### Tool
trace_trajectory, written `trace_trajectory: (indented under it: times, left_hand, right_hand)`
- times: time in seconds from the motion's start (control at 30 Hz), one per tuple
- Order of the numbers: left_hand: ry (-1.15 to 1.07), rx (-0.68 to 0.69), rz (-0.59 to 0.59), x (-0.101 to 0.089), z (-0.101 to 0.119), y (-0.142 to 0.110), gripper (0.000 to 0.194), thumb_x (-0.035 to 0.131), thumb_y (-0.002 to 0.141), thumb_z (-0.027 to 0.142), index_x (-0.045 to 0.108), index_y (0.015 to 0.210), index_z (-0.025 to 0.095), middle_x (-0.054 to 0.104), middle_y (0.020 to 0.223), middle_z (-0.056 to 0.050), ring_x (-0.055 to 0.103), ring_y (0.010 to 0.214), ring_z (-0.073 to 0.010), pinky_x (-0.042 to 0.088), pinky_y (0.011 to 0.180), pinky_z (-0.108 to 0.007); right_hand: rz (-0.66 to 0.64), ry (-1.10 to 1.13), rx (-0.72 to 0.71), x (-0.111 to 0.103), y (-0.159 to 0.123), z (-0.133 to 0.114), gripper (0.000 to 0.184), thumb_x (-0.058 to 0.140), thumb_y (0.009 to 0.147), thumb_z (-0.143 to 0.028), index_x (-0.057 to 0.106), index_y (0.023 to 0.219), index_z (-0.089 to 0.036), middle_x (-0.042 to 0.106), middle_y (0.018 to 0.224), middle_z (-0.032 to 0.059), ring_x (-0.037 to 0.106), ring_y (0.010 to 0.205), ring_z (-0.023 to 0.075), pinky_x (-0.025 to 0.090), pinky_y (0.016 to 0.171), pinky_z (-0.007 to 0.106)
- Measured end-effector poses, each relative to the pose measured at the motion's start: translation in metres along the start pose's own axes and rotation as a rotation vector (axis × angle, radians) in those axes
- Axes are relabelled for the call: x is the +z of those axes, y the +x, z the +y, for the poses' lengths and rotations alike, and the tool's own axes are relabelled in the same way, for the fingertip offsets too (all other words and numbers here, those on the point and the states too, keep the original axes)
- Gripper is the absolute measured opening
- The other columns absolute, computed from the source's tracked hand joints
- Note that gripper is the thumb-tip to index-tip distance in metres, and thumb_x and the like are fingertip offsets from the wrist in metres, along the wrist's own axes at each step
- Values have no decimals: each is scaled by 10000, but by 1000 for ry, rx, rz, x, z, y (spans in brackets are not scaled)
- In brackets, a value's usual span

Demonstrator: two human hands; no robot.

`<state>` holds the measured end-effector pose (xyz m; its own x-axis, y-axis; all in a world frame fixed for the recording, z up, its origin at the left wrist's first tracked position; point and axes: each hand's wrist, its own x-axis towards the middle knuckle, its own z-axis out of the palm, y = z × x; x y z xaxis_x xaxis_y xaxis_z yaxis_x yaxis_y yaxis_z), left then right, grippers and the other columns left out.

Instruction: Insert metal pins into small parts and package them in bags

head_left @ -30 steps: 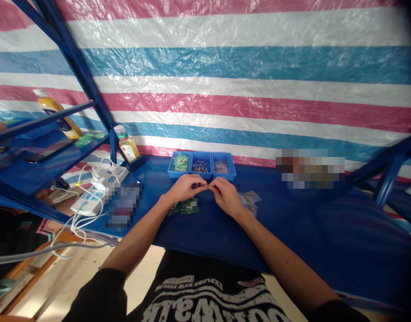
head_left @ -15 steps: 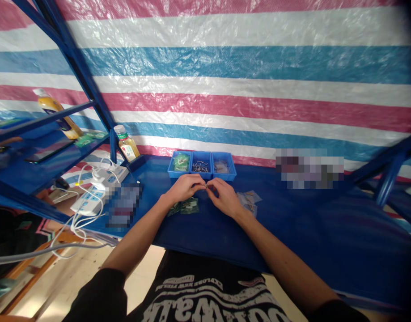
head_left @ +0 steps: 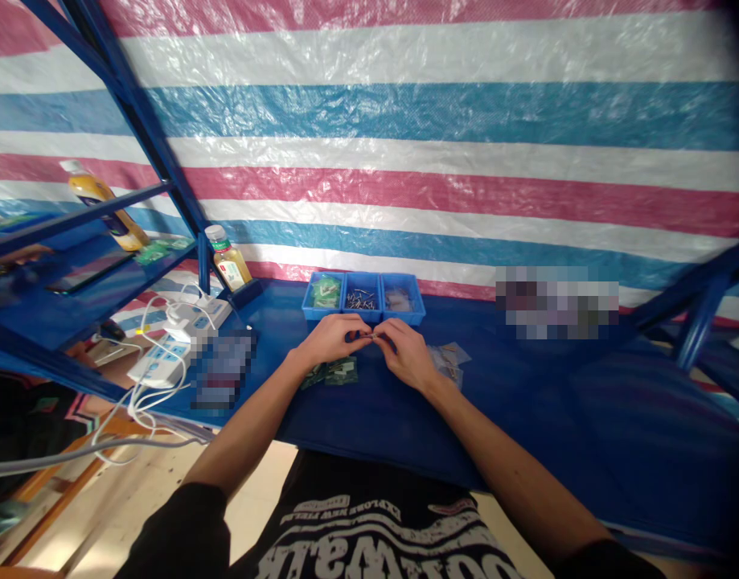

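My left hand (head_left: pixel 331 338) and my right hand (head_left: pixel 406 354) meet above the blue-covered table (head_left: pixel 369 422), their fingertips pinching a small dark part with a thin metal end (head_left: pixel 365 334). The part is too small and too hidden by my fingers to name. Just beyond my fingers stands a blue three-compartment parts tray (head_left: pixel 363 297), holding green packets, metal pins and clear bagged pieces. Below my left hand lie green packets (head_left: pixel 335 372), apart from it. Flat clear bags (head_left: pixel 447 363) lie to the right of my right hand.
A white power strip (head_left: pixel 159 361) with white cables sits at the table's left, near a pixelated patch (head_left: pixel 223 370). Two bottles (head_left: pixel 228 258) and a phone (head_left: pixel 88 273) stand on a blue metal shelf. A striped tarp (head_left: pixel 369 121) forms the backdrop.
My fingers shift slightly around the small part, and my hands stay together at the same spot. The tray and packets have not visibly moved.
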<state>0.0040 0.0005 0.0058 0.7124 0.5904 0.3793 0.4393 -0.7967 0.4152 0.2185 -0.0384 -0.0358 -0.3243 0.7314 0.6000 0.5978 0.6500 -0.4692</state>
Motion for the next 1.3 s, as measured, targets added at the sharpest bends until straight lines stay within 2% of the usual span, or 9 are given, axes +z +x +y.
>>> trace_trajectory:
  times: [0.13,0.27,0.37,0.7,0.93,1.07,1.2,1.3]
  left_hand:
    - [32,8,-22,1,0,-1,244,579,1002,372,735,980,187,685,914,-50,636,769,-148,452,743,-246]
    - [53,14,-45,3,-3,-1,223,585,1003,349,739,1043,193,695,940,-49,651,787,-151,446,747,-243]
    - [56,17,-56,4,-4,-2,218,579,1006,335,742,1033,192,699,940,-50,659,799,-154,443,746,-242]
    - [44,16,-62,3,-4,-2,170,602,989,291,734,969,185,701,941,-44,659,808,-150,436,757,-234]
    - [89,27,-65,3,-5,-2,199,564,1009,279,738,988,185,707,966,-49,667,846,-159,447,787,-241]
    - [99,42,-43,2,-6,-2,205,557,1009,263,746,1029,186,713,975,-60,673,868,-172,455,789,-250]
    - [98,35,7,2,-6,-1,262,540,1030,328,757,1004,184,714,945,-63,668,853,-172,461,782,-255]
    - [92,37,46,2,-5,0,297,525,1041,357,763,983,189,719,949,-64,666,877,-172,470,805,-259]
  right_hand:
    - [12,0,0,0,0,-1,133,528,998,-198,646,1008,-258,686,1000,67,635,959,248,506,831,365]
    - [43,-19,37,3,-1,-1,94,557,977,-214,643,976,-252,676,890,47,640,851,230,485,728,334]
    - [43,-22,29,4,-2,0,67,568,967,-224,629,965,-250,668,865,38,634,816,220,470,709,324]
    - [10,11,-26,-1,-1,-5,113,542,971,-179,631,1002,-240,675,965,64,633,895,226,489,764,324]
    - [-3,35,-14,1,0,-3,122,554,993,-243,675,1004,-241,686,1002,73,636,964,237,508,771,324]
    - [-2,95,46,-1,2,-6,172,587,1004,-376,693,1023,-241,687,980,71,638,886,226,508,748,325]
    - [7,186,141,-3,4,-5,313,491,1044,-461,684,975,-224,676,919,59,622,826,208,489,747,331]
    - [-6,371,269,-3,6,-2,388,474,1035,-519,674,903,-215,679,837,42,618,755,188,485,682,313]
